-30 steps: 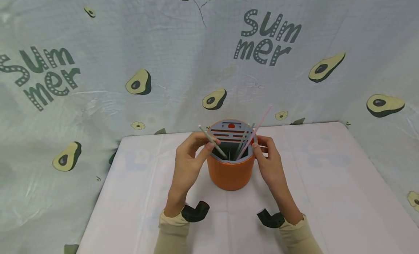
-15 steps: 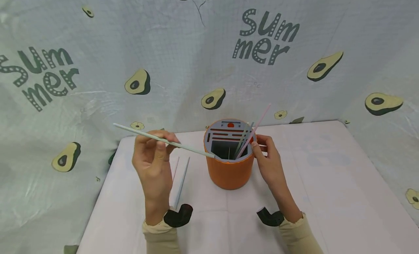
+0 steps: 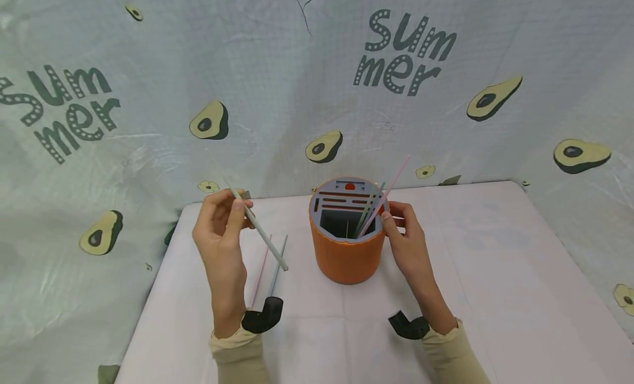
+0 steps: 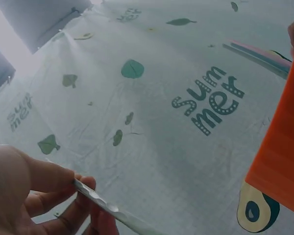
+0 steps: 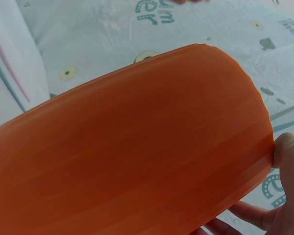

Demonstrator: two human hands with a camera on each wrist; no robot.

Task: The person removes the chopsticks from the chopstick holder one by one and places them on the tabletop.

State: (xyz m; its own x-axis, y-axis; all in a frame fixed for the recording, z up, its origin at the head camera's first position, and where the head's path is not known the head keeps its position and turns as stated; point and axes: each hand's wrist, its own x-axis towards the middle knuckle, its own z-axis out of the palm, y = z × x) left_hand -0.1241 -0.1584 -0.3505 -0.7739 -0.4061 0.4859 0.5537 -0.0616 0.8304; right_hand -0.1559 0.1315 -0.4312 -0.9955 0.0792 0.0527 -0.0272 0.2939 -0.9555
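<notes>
My left hand [image 3: 223,230] pinches a pale green straw [image 3: 262,233] between thumb and fingers, left of the organizer. The straw slants down to the right, its lower end free above the table. My right hand [image 3: 408,241] grips the rim of a round orange organizer [image 3: 346,263], thumb at the edge; in the right wrist view, the thumb and fingers meet the orange wall [image 5: 137,142]. Its grey slotted top [image 3: 342,196] has a deep compartment. A pink straw [image 3: 391,186] and a couple of greenish straws lean in it to the right.
On the table [image 3: 495,274], a pink straw [image 3: 260,276] and a blue straw [image 3: 275,278] lie beside the left wrist, partly hidden by it. A black device [image 3: 264,316] sits on each wrist. Behind stands an avocado-print cloth [image 3: 267,87].
My left hand has moved left, drawing the pale green straw out of the organizer. The straw has swung from nearly level to pointing down right. The right hand stays on the rim.
</notes>
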